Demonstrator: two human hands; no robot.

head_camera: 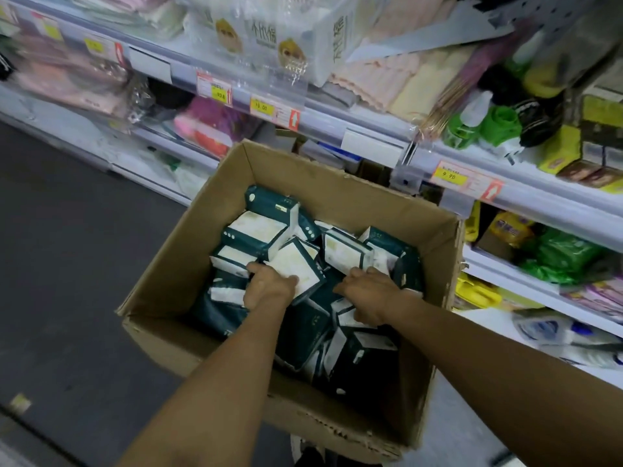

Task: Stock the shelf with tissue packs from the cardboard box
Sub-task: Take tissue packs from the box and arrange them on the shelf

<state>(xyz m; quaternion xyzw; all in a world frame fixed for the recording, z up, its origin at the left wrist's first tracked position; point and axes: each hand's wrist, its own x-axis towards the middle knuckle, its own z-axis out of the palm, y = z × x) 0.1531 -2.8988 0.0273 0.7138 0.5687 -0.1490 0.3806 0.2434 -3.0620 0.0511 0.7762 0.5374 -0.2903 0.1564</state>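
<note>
two bare hands down inside open brown cardboard box (337, 197), both arms reaching in from bottom of frame. left hand (268, 285) fingers curled around edge of one dark-green-and-white plastic-wrapped tissue pack (298, 267), thumb side against white face, pack tilted up on top of pile. right hand (369, 291) knuckles up, fingers bent down into pile next to another white-faced green tissue pack (344, 249); fingertips hidden among packs, cannot tell if gripping anything. loose jumble of dark green tissue packs (256, 230) filling box, lying at all angles, some white face up, some on edge, none lined up. box flaps open, front rim torn and ragged, box sitting just beside white metal store shelving (371, 129), near corner over dark grey floor (67, 264). shelf edge running diagonally upper left to right, with yellow-and-red price tags (261, 107) clipped on rail, one reading 10.00, another (450, 176) reading 9.90. upper shelf holding clear-wrapped white tissue bundle with cartoon face print (256, 38), next to folded pale pink and cream towels (397, 79). further right bright green plastic items (495, 126) and yellow packets (559, 150), blurred. lower shelf at right with green wrapped packs (559, 257) and yellow packs (475, 291). left shelves with pink wrapped soft goods (74, 82), blurred by motion. no green tissue pack from box seen on shelf.
</note>
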